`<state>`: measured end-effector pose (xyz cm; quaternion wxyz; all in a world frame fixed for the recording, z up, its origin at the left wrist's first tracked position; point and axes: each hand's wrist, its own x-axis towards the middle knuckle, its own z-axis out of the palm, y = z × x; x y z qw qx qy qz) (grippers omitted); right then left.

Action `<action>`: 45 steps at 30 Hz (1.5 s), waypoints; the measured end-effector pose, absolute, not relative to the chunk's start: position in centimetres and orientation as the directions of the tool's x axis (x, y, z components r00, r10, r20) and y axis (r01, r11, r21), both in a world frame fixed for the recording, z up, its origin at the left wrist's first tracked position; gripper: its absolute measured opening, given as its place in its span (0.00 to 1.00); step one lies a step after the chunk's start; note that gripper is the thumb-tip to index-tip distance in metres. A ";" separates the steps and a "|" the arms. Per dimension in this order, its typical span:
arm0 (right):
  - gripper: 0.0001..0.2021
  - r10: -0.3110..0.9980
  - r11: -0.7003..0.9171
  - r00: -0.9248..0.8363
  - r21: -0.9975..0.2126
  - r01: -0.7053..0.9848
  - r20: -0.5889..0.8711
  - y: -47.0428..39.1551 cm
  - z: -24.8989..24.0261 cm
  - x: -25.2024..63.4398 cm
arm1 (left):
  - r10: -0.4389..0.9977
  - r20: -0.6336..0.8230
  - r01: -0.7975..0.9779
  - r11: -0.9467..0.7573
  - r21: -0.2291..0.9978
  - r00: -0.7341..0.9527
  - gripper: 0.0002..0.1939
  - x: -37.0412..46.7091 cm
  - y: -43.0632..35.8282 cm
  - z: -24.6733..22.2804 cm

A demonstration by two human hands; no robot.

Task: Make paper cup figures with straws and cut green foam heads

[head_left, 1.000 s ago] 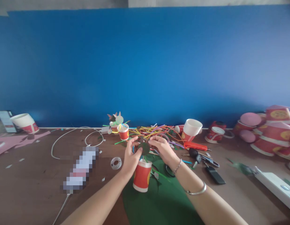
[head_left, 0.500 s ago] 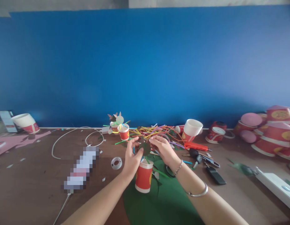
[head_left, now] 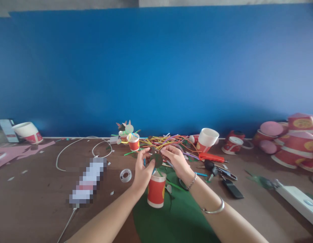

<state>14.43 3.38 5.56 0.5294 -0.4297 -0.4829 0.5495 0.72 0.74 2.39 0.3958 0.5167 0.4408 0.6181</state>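
My left grip closes on the dark disc, thumb against its face and fingers behind; the fingertips of my right grip are pinched together at the disc's upper right edge, and I cannot tell whether anything is caught between them. In the head view, my left hand (head_left: 142, 170) and right hand (head_left: 176, 161) hold the disc (head_left: 158, 161) just above a red cup (head_left: 156, 190). The cup is upright, a green strip and a blue strip showing at its mouth, with green paper (head_left: 176, 222) beneath. Tape (head_left: 125, 175) lies on the surface (head_left: 116, 222) to my left. Beyond my hands are coloured sticks (head_left: 169, 140); to my right are a red tool (head_left: 210, 157) and keys (head_left: 212, 170).
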 end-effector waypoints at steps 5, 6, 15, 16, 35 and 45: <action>0.12 0.998 0.026 -0.060 -0.986 -0.168 0.036 3.3 5.7 14.4 | 0.946 0.285 -0.045 -0.295 0.955 -0.156 0.20 0.7 0.6 2.3; 0.12 0.997 0.024 -0.062 -0.986 -0.167 0.035 3.3 5.7 14.4 | 0.945 0.286 -0.045 -0.296 0.954 -0.157 0.19 0.7 0.6 2.2; 0.14 0.992 0.102 -0.072 -0.994 -0.039 0.105 3.4 5.6 14.3 | 0.934 0.300 -0.007 -0.307 0.952 -0.194 0.18 0.9 0.8 2.3; 0.14 0.988 0.133 -0.075 -0.991 -0.007 0.134 3.4 5.5 14.3 | 0.935 0.298 -0.015 -0.307 0.952 -0.191 0.18 0.9 0.8 2.3; 0.16 0.989 0.141 -0.018 -0.982 -0.124 0.144 3.0 6.9 14.8 | 0.975 0.197 -0.120 -0.209 0.971 -0.108 0.09 0.7 0.8 2.2; 0.14 0.986 0.143 -0.092 -0.988 0.066 0.136 3.3 5.9 14.6 | 0.987 0.149 -0.171 -0.156 0.973 -0.051 0.12 0.6 0.6 2.6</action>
